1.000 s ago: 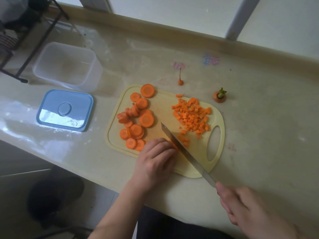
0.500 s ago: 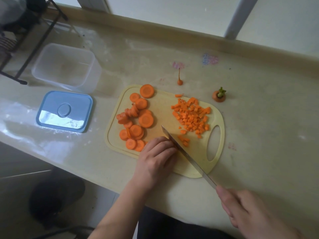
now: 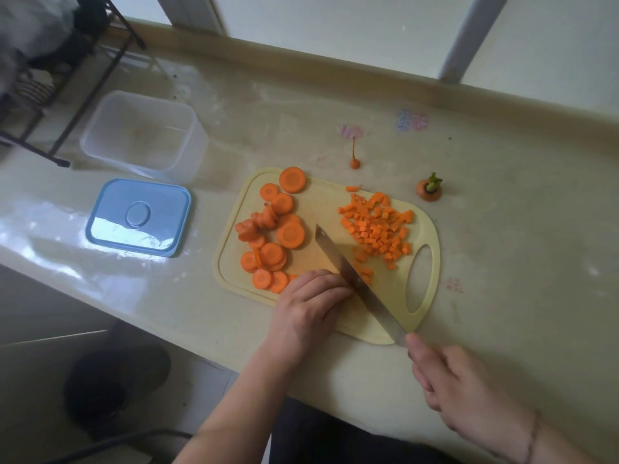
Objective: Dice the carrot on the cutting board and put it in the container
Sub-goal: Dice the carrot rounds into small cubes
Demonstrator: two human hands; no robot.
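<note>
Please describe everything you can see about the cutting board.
The cutting board is pale yellow, it looks like plastic, with rounded corners, a groove near its rim and an oval handle hole at its right end. It lies flat on the counter, near the front edge. Carrot slices lie on its left part, diced carrot on its right. The left hand rests on its near part, and the knife blade crosses it diagonally.

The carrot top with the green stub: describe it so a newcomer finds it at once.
Start at the yellow cutting board. Just past its far right corner, on the counter, sits the carrot top. Unlike the thin tail end nearby, it has green stalks.
</note>
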